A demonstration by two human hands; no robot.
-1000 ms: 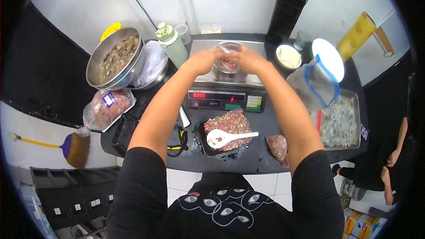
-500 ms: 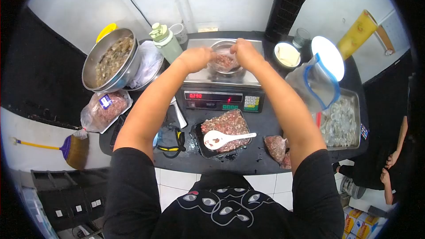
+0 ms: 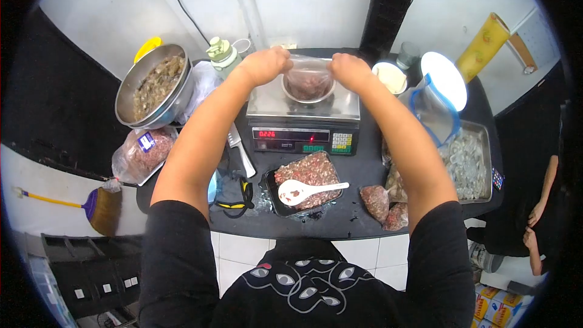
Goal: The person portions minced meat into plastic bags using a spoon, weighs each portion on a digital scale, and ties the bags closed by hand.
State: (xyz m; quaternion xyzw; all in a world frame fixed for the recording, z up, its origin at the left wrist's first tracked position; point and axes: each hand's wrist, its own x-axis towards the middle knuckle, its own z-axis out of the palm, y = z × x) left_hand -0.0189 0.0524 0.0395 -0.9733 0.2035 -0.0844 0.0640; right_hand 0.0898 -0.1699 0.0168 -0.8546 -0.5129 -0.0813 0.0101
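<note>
Stretching between two hands at the upper middle of the frame, a clear plastic bag [image 3: 310, 77] holds minced meat, its lower part within the rim of a metal bowl [image 3: 311, 101]; whether it bears on the bowl's bottom cannot be told. The left hand [image 3: 267, 65], fingers curled, pinches the bag's top edge at one side, and the right hand [image 3: 352, 71] grips the opposite corner the same way.

The bowl stands on the steel plate of a scale [image 3: 261, 107], whose red display [image 3: 267, 134] reads 0.226. Just below, at the center of the frame, a black tray [image 3: 271, 195] carries more minced meat with a white spoon [image 3: 296, 192] lying across it. Left of the tray lies a knife [image 3: 244, 157]; to its right, at the lower right of the tabletop, are small bags of meat [image 3: 375, 202].

Farther out, a large metal bowl [image 3: 123, 94] of shellfish-like pieces tilts at the upper left, above a bigger bag of mince [image 3: 146, 150]. A metal tray [image 3: 489, 167] of translucent pieces lies at the right, and another person's hands [image 3: 533, 225] meet near the right edge.
</note>
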